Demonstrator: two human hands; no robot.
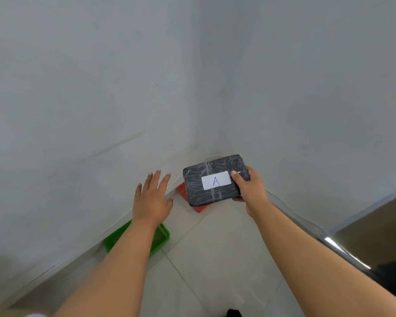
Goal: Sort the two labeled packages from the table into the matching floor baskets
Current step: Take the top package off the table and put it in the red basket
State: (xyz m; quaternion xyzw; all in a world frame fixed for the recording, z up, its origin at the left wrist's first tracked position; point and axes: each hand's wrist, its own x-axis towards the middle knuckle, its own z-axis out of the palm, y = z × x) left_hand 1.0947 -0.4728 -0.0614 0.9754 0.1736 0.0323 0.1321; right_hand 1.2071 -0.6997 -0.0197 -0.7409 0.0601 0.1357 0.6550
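Observation:
My right hand (249,189) grips the right end of a flat black package (206,195) wrapped in tape, with a white label reading "A". It hangs in the air over a red basket (182,191) in the room's corner, and the package hides most of that basket. A green basket (161,237) stands on the floor by the left wall, partly behind my left forearm. My left hand (152,200) is empty, palm down, fingers spread, to the left of the package and apart from it.
Two grey walls meet in the corner behind the baskets. Pale floor tiles (215,252) run toward me. A table edge with a shiny metal rim (343,250) cuts in at the lower right. A thin white cable (209,157) lies in the corner.

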